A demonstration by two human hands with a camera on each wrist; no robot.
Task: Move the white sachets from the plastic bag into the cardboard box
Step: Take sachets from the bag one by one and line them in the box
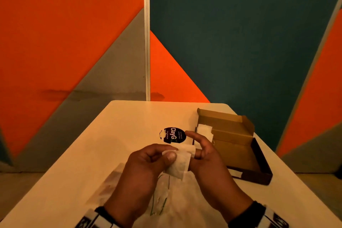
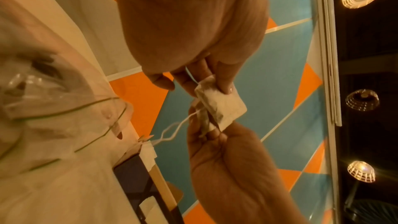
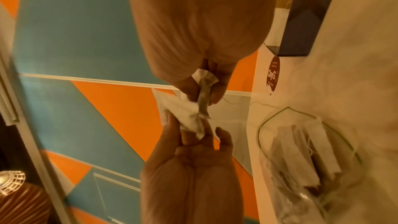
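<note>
While our left hand & right hand both pinch one sachet above the plastic bag, the cardboard box lies open just to the right, near the table's edge.

Hands mask plastic bag
Forearms cut off at frame bottom; round sticker small print unreadable.
</note>
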